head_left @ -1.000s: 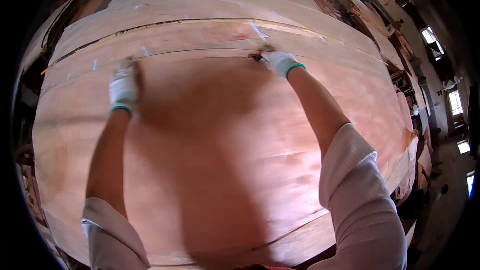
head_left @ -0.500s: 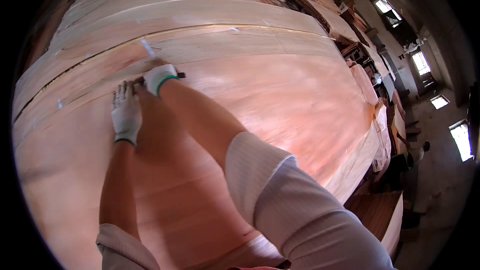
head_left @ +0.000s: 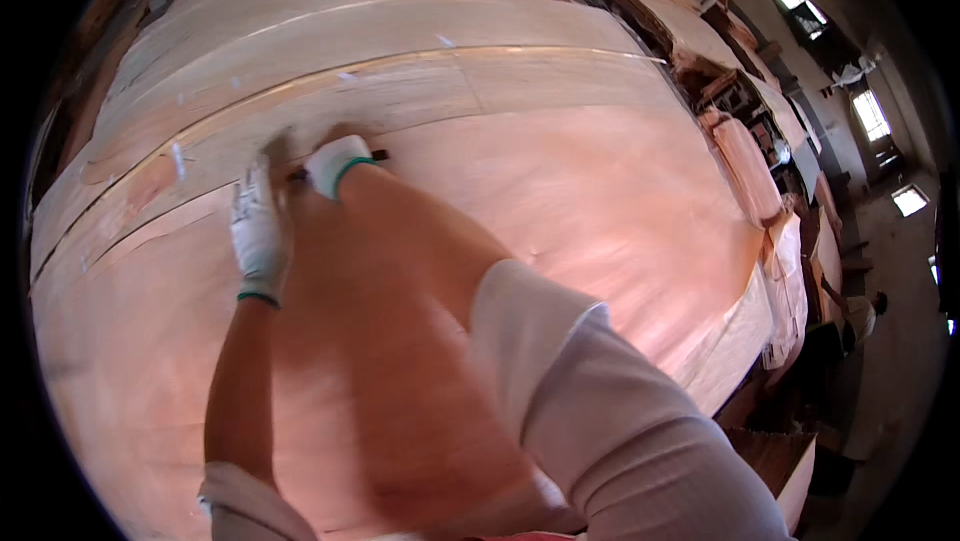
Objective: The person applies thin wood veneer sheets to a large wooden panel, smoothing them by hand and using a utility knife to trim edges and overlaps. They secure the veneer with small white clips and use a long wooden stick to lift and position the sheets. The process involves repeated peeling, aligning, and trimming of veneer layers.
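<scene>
Pressing flat, left hand (head_left: 258,226) touches veneer sheet (head_left: 600,191); right hand (head_left: 335,163) grip closed.

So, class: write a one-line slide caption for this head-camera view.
Two gloved hands, left and right, meet at the edge of a large reddish wood veneer sheet, the right gripping a small dark tool.

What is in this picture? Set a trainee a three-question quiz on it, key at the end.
1. True or false: the left hand and the right hand both wear white gloves with green cuffs.
2. The left hand lies on: A a wooden veneer sheet; B a steel plate; C a folded cloth.
3. Which hand reaches farther from the person?
Key: 1 true; 2 A; 3 the right hand.
</scene>
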Available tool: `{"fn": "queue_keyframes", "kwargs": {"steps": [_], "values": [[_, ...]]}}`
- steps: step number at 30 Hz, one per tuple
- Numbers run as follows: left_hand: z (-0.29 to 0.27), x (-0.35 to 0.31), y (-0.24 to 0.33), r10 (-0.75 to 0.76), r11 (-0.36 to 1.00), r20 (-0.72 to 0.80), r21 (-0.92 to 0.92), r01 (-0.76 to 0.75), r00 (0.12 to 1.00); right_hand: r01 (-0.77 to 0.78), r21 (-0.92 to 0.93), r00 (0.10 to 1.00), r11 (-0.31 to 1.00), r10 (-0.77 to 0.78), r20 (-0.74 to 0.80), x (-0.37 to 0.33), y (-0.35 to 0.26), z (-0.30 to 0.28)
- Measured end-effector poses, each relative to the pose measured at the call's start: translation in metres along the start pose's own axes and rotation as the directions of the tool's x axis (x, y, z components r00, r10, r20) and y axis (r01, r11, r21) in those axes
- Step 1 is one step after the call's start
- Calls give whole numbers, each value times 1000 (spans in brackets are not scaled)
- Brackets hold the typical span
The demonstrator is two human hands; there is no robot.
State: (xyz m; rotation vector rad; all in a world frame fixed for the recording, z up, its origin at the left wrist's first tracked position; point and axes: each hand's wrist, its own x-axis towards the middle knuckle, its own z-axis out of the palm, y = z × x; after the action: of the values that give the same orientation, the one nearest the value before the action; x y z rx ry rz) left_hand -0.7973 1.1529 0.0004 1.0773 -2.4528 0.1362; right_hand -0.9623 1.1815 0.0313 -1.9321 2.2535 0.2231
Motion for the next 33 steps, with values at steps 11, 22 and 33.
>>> {"fn": "queue_keyframes", "kwargs": {"steps": [11, 22, 33], "values": [[27, -2, 29, -52, 998, 153, -26, 56, 987, 10, 12, 997, 1000, -9, -77, -177, 358, 38], [28, -2, 18, -13, 997, 215, 76, -4, 976, -316, 861, 581, 399, 798, -157, -421, 369, 113], [-73, -121, 146, 273, 961, -172, -4, -278, 946, 220, 969, 750, -108, 654, -97, -516, 20, -30]]}}
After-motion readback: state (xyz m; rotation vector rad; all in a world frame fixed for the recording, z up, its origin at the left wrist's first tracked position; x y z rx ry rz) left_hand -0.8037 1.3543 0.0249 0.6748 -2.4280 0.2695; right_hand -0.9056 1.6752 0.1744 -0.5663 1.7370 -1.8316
